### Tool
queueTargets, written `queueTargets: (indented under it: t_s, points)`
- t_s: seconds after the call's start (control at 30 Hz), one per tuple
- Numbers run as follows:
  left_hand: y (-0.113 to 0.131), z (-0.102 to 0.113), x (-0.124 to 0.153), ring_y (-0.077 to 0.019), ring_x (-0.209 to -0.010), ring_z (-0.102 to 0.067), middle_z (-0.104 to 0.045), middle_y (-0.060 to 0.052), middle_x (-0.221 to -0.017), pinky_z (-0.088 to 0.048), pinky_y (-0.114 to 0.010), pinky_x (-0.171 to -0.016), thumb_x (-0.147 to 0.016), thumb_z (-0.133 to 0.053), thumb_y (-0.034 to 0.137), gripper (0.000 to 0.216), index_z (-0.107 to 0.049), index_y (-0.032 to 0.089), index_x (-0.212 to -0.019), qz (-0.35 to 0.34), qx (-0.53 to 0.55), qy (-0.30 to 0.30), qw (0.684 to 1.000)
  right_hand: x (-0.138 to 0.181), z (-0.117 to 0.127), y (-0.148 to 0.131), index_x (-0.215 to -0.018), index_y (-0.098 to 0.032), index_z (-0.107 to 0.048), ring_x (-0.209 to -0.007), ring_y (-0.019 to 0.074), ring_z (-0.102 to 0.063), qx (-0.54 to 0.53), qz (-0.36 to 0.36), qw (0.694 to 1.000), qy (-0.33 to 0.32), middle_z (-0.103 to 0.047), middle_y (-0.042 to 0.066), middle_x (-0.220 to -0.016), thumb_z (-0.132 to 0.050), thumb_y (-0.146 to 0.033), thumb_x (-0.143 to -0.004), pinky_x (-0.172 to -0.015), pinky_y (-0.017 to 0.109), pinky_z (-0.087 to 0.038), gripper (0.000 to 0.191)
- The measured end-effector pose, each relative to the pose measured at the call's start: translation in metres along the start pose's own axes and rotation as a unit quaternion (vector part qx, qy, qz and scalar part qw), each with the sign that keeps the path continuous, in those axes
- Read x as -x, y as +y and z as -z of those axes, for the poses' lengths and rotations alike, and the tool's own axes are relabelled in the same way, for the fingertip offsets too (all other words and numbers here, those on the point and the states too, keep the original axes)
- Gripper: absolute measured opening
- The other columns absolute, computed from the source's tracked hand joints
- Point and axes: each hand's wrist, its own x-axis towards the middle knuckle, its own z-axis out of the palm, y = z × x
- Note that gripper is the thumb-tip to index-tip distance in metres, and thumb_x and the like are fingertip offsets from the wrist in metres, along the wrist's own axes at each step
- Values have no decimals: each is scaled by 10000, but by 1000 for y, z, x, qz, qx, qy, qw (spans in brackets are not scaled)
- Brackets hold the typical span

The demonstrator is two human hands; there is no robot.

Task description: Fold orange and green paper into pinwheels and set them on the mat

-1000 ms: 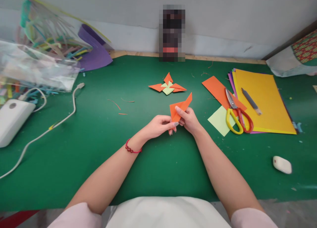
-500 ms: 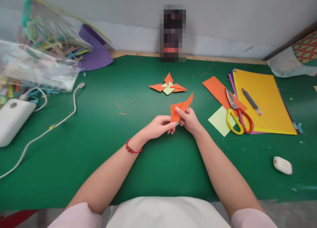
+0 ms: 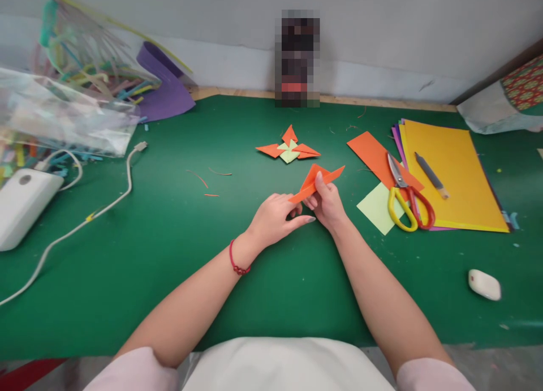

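A folded orange paper piece [image 3: 313, 181] is pinched in my right hand [image 3: 328, 203], with the thumb on top and the fingers underneath. It has a triangular peak in the middle and a pointed strip to each side. My left hand [image 3: 278, 217] is at the paper's lower left end, its thumb stretched out below and off the paper. Its fingertips are partly hidden, and whether they touch the paper I cannot tell. Beyond both hands lies a folded paper star [image 3: 289, 149] with orange points around a pale green middle.
To the right lie scissors [image 3: 401, 196], an orange strip [image 3: 369, 153], a pale green square [image 3: 379, 209], a pen [image 3: 430, 175] on yellow sheets [image 3: 462, 176] and a white case [image 3: 484, 284]. At left are a power bank [image 3: 27, 210], a cable [image 3: 112, 196] and a plastic bag [image 3: 72, 111].
The orange paper has turned clockwise in my right hand, its right tip now lower and farther right. My left thumb has come off the paper.
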Motion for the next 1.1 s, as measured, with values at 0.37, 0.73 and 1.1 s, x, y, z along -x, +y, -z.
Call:
queueTargets:
  t_s: [0.37, 0.73, 1.1]
  points:
    - [1, 0, 4, -153, -684, -560, -654, -37, -705, -404, -295, -734, -946, -222, 469, 533, -656, 192, -803, -2, 25, 5, 1000, 3, 6, 8, -427, -187, -494, -359, 76, -408, 118, 21, 989, -90, -492, -19, -383, -593, -619, -723, -399, 229, -350, 534]
    - [0, -3, 4, -134, -586, -538, -607, -25, -585, -416, -293, -686, -948, -254, 391, 505, -535, 190, -580, 22, 43, 23, 999, 3, 5, 8, -489, -183, -506, -355, 67, -393, 109, 26, 989, -100, -460, -45, -383, -611, -572, -736, -404, 223, -328, 473]
    - [-1, -1, 3, -90, -489, -499, -556, 7, -521, -413, -225, -570, -930, -308, 404, 503, -564, 172, -566, 89, 165, -15, 982, 6, 0, 2, -475, -190, -470, -372, 71, -384, 111, 28, 989, -89, -432, -52, -387, -629, -496, -757, -430, 236, -334, 446]
